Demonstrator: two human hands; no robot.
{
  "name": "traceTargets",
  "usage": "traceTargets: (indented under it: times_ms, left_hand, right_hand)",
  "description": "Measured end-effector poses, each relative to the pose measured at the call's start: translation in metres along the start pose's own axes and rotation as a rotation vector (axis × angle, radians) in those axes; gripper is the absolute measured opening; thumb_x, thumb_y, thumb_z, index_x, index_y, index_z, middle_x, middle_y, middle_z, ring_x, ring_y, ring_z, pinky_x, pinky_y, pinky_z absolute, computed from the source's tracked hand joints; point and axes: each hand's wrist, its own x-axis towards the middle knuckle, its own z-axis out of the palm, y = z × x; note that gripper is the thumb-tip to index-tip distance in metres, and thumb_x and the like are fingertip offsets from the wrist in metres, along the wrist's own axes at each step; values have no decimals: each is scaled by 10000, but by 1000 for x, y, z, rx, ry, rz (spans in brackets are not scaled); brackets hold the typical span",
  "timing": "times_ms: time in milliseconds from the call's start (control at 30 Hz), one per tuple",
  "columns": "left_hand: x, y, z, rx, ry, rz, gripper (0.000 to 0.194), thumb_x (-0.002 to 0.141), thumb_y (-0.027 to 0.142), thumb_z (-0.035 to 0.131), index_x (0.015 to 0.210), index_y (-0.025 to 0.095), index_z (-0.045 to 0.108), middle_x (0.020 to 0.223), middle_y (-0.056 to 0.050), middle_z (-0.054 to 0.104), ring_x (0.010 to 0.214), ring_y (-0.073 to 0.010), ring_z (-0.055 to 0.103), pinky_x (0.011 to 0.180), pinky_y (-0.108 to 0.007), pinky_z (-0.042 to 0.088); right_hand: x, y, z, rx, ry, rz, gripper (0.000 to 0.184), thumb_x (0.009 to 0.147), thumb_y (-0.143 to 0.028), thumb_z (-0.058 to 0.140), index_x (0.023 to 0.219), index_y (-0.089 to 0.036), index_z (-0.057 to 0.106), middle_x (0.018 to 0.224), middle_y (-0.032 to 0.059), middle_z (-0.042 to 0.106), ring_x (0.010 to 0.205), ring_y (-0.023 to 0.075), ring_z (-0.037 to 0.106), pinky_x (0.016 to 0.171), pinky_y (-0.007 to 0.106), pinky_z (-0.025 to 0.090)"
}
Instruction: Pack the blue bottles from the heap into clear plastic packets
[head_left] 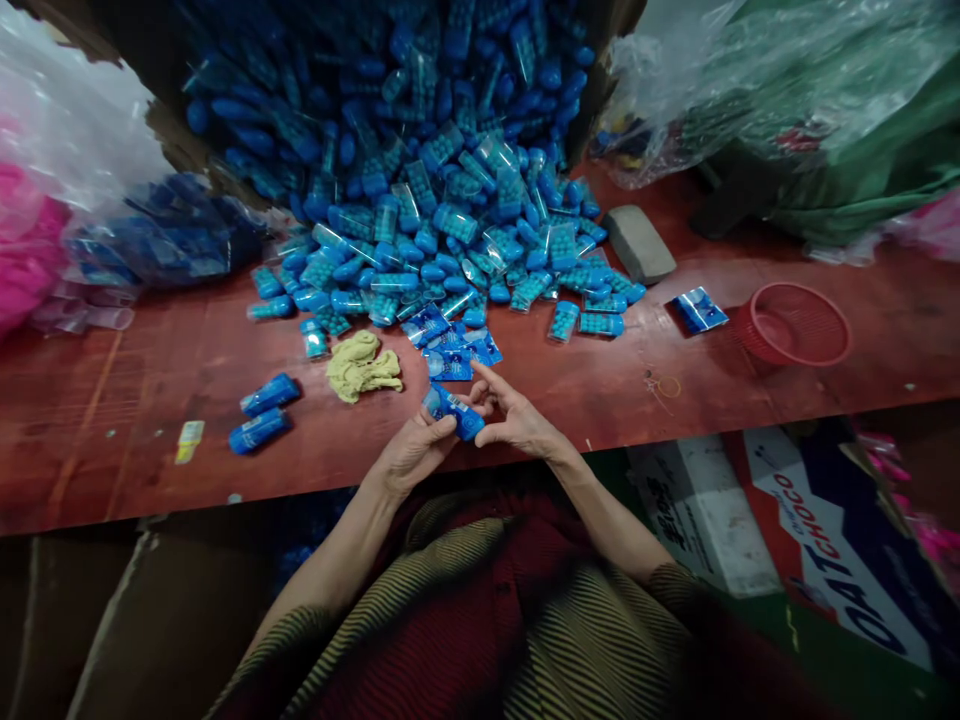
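Observation:
At the near edge of the red table, my left hand and my right hand both pinch one small blue tube between them. My right forefinger sticks out over a small stack of blue labels just beyond. A large heap of blue capped tubes spills toward me from a cardboard box at the back. Two finished-looking blue tubes lie side by side to my left.
A crumpled yellow cloth lies left of the labels. A red mesh basket, a grey block and a loose label pack sit to the right. Plastic bags stand at both back corners. Cardboard boxes sit below the table.

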Motion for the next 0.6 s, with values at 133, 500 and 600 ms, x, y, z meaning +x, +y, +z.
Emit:
traceTargets:
  times_ms: [133,500,600]
  left_hand:
    - [-3,-6,4,-50,49,0,228,622,105,763,828,132,672,822,-67,720,850,-192,671,798,-264,504]
    - [-12,-16,13,-90,80,77,288,677,206,748,942,129,668,897,-51,704,874,-154,650,884,-271,471]
    - [-11,-15,13,-70,61,70,374,594,183,803,941,140,670,892,-46,708,870,-153,652,888,-265,460]
  right_hand:
    - [-1,-2,0,-51,6,-9,968,533,-323,837,1377,-358,365,934,-33,504,697,94,459,773,264,436]
    - [-4,11,7,61,13,24,803,676,-297,742,1387,-313,369,937,-26,575,821,120,526,837,286,440]
    - [0,8,1,153,-157,52,842,645,-283,772,1386,-293,373,1047,-1,614,915,146,556,869,303,435]
